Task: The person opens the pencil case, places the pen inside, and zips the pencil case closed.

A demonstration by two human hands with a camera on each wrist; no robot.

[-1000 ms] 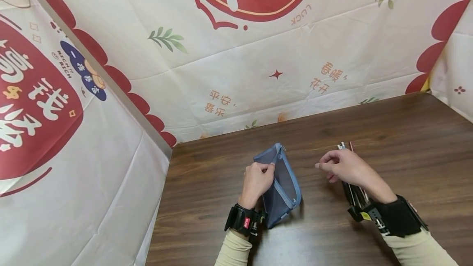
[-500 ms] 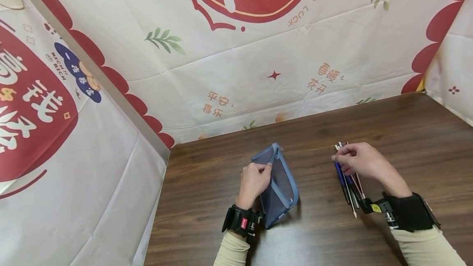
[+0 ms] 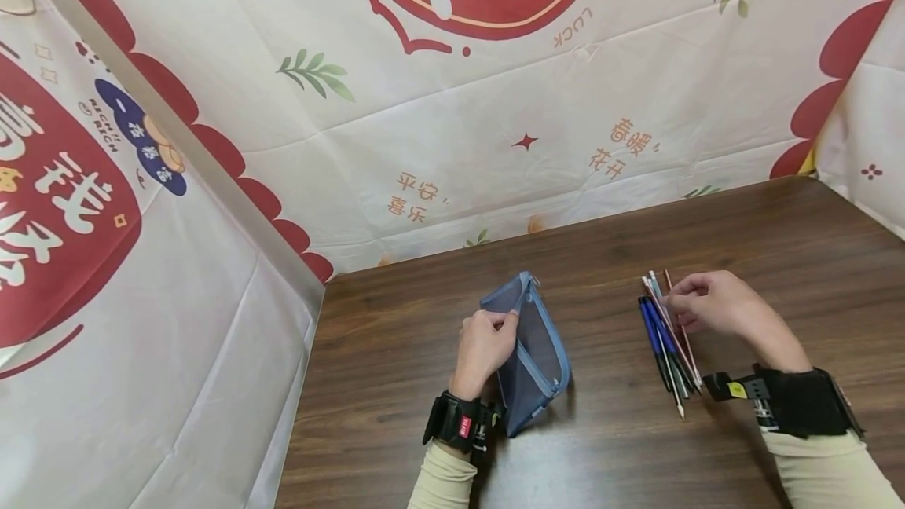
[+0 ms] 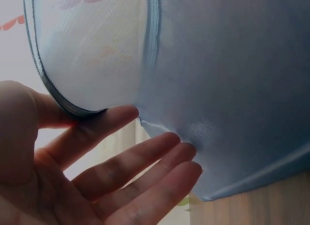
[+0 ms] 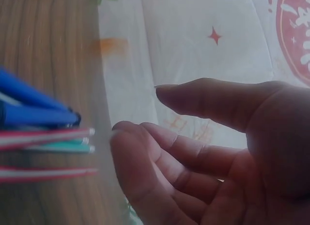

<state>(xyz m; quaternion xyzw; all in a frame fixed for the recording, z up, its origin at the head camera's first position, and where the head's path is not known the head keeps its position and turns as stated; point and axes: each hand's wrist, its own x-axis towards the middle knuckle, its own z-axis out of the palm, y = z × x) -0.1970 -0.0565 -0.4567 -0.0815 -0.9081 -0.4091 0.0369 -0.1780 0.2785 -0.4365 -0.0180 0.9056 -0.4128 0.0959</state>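
Note:
A blue mesh zip pouch (image 3: 554, 344) stands on the table with its zipped side gaping. My left hand (image 3: 484, 348) pinches the pouch's edge between thumb and forefinger. In the left wrist view, the other fingers of that hand (image 4: 140, 181) lie along the mesh (image 4: 232, 79). To the right is a loose bundle of blue pens (image 3: 648, 327) and slim pencils (image 3: 687, 344), some striped red and white. My right hand (image 3: 724, 309) hovers at the bundle's upper right end. In the right wrist view its thumb and fingers (image 5: 203, 99) are parted, with nothing between them.
The brown wood-grain table (image 3: 396, 383) runs back to a printed white cloth (image 3: 452, 124). Another printed cloth (image 3: 212, 336) hangs along the left side. A strapped wrist camera (image 3: 799, 403) sits on my right forearm, close to the pencils' lower ends.
My right hand has moved rightward, from left of the bundle's top across to its right side, uncovering the pens and pencils. My left hand keeps its pinch on the pouch.

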